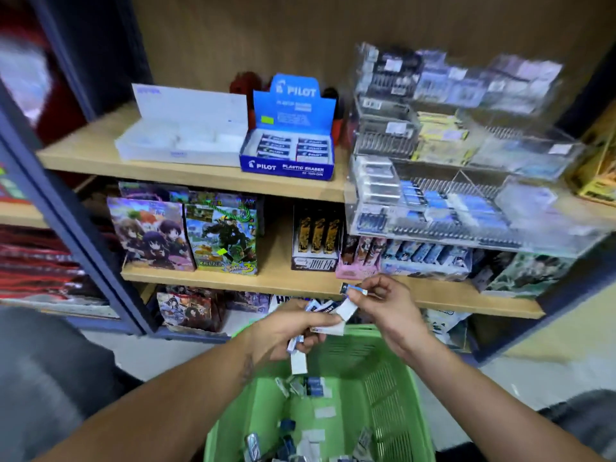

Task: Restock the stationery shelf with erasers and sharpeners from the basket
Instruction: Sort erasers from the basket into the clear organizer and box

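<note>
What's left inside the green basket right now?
The green basket holds loose erasers and small dark packs on its floor. The left hand, gripping a bunch of erasers, and its forearm cover part of the floor; the near end is out of frame.

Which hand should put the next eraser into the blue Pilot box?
Right hand: it pinches a single eraser, nearer the shelf. Left hand grips a bunch of erasers over the basket.

Bright even light, blurred, warped edges
</note>
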`<control>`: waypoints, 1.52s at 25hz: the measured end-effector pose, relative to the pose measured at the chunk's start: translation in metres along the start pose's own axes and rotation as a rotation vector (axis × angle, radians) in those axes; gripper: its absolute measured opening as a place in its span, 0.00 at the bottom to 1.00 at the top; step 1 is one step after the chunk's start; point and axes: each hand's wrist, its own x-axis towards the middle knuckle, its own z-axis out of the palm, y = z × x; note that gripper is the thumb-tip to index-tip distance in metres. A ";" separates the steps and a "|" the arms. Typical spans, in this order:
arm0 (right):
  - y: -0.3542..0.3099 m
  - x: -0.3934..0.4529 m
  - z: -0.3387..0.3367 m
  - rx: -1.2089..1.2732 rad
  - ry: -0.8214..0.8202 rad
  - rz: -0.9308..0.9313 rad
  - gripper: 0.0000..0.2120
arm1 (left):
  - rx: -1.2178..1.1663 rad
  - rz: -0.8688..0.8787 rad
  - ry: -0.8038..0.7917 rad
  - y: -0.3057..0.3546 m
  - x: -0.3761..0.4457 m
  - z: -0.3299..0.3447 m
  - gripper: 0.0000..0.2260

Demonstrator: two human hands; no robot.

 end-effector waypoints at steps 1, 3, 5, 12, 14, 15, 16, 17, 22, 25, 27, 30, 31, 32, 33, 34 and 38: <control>-0.008 -0.004 0.006 0.013 0.012 -0.037 0.13 | -0.011 0.013 0.004 0.011 -0.010 0.003 0.11; -0.026 -0.011 0.017 0.003 0.015 -0.102 0.15 | -0.036 0.036 0.024 0.030 -0.029 0.003 0.07; -0.044 -0.020 0.027 0.009 0.014 -0.167 0.14 | -0.053 0.058 0.031 0.047 -0.051 0.001 0.06; -0.082 -0.050 0.074 -0.029 -0.082 -0.294 0.13 | -0.011 0.137 0.152 0.092 -0.123 -0.013 0.07; -0.093 -0.056 0.085 -0.187 -0.067 -0.354 0.13 | 0.088 0.170 0.183 0.112 -0.143 -0.026 0.07; -0.097 -0.058 0.090 -0.279 -0.054 -0.392 0.14 | 0.147 0.181 0.188 0.124 -0.152 -0.032 0.07; -0.103 -0.062 0.095 -0.341 -0.053 -0.412 0.14 | 0.206 0.193 0.196 0.135 -0.159 -0.040 0.05; -0.109 -0.064 0.098 -0.359 -0.067 -0.426 0.14 | 0.256 0.207 0.208 0.145 -0.166 -0.045 0.04; -0.175 -0.071 0.096 -0.374 -0.078 -0.577 0.11 | 0.316 0.356 0.255 0.203 -0.179 -0.048 0.05; -0.223 -0.057 0.066 -0.294 -0.045 -0.558 0.12 | 0.312 0.455 0.261 0.243 -0.171 -0.013 0.03; -0.245 -0.044 0.035 -0.351 0.014 -0.569 0.11 | 0.310 0.506 0.258 0.261 -0.160 0.012 0.04; -0.263 -0.025 -0.019 -0.675 0.113 -0.567 0.08 | 0.319 0.526 0.202 0.274 -0.138 0.052 0.05; -0.266 -0.020 -0.034 -0.770 0.117 -0.536 0.09 | 0.332 0.526 0.176 0.274 -0.131 0.064 0.05; -0.267 -0.017 -0.046 -0.793 0.080 -0.481 0.09 | 0.345 0.521 0.150 0.273 -0.125 0.076 0.05; -0.266 -0.015 -0.056 -0.749 0.021 -0.417 0.09 | 0.357 0.516 0.125 0.271 -0.118 0.086 0.05; -0.264 -0.014 -0.063 -0.698 -0.026 -0.361 0.08 | 0.368 0.515 0.108 0.269 -0.113 0.093 0.05; -0.260 -0.011 -0.075 -0.673 -0.163 -0.286 0.09 | 0.445 0.506 0.160 0.261 -0.096 0.102 0.06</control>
